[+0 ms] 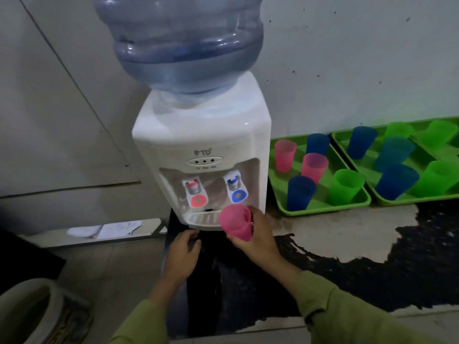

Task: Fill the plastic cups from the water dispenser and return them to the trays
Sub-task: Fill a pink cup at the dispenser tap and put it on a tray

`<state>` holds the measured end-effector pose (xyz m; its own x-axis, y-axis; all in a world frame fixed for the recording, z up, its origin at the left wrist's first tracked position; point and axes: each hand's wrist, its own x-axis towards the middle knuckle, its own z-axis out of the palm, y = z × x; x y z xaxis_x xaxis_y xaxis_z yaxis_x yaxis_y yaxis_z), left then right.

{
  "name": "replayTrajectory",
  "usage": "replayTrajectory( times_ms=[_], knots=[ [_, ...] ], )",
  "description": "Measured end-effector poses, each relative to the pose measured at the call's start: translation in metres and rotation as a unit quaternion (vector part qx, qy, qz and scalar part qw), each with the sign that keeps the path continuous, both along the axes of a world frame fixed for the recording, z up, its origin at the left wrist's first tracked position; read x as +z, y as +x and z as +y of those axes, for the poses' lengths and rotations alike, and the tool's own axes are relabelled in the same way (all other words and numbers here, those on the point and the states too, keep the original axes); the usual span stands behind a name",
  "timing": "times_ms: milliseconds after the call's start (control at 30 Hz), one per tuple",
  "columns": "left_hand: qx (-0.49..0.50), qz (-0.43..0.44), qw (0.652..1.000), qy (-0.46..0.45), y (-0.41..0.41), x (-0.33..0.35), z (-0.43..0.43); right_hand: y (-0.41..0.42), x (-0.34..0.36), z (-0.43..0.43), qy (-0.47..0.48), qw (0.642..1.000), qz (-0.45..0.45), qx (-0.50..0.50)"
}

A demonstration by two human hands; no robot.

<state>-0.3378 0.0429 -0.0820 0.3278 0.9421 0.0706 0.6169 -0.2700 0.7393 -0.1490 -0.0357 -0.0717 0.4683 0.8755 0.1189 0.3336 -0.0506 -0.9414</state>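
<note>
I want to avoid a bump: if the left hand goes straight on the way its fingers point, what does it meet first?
Probably the front lip of the drip tray of the water dispenser, just beyond the left hand; depth is unclear.

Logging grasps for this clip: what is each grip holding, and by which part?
Right grip: the pink cup, fingers curled round its lower side wall near the base. Left grip: nothing held, fingers loosely curled.
</note>
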Motion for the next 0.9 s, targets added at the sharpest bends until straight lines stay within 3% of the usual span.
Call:
replayTrajectory(
  times_ms=[133, 433, 900],
  knots=[
    [0.012, -0.023, 1.000, -0.012, -0.009, 0.004, 0.016, -0.020, -0.003, 0.021, -0.033, 0.999, -0.006, 0.026],
    [0.033, -0.100, 0.994, -0.017, -0.010, 0.011, 0.034, -0.052, 0.012, 0.063, -0.007, 0.998, 0.058, 0.039],
    [0.031, -0.100, 0.993, -0.057, -0.017, -0.010, 0.039, -0.052, 0.016, 0.090, -0.055, 0.997, -0.011, 0.061]
  ],
)
